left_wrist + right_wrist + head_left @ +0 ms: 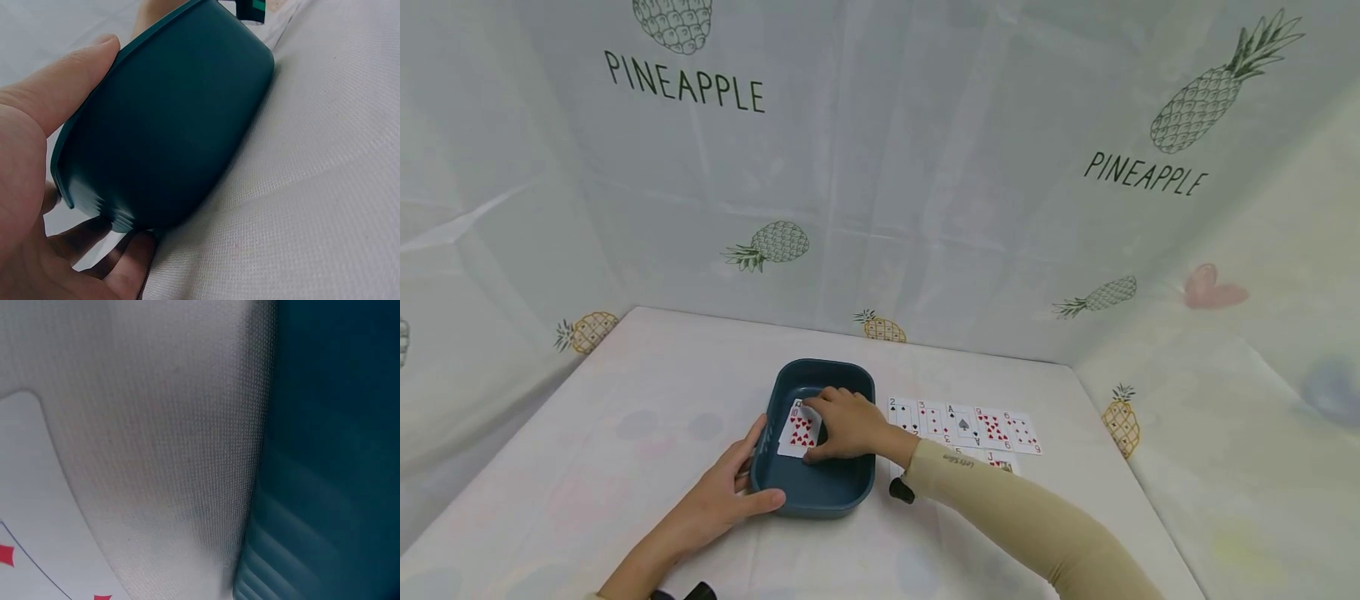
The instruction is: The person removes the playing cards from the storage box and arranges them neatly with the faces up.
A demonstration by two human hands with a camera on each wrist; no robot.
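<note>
A dark blue plastic bin (814,500) stands on the table, and my left hand (724,492) holds its left side. In the left wrist view the thumb lies along the rim and the fingers bend against the outer wall of the bin (169,119). Inside the bin my right hand (846,425) pinches playing cards (800,430) between thumb and fingers. A ten of hearts faces up, with another card's corner showing behind it. The right wrist view shows only the bin's outer wall (331,456) and part of a red-suited card (37,506); the hand is out of that view.
Right of the bin lies a row of face-up cards, among them an ace of spades (962,424) and a six of diamonds (1022,432). My right forearm (1000,508) partly covers a second row with a jack (1002,461). Pineapple-print sheeting (880,167) surrounds the white table (625,400).
</note>
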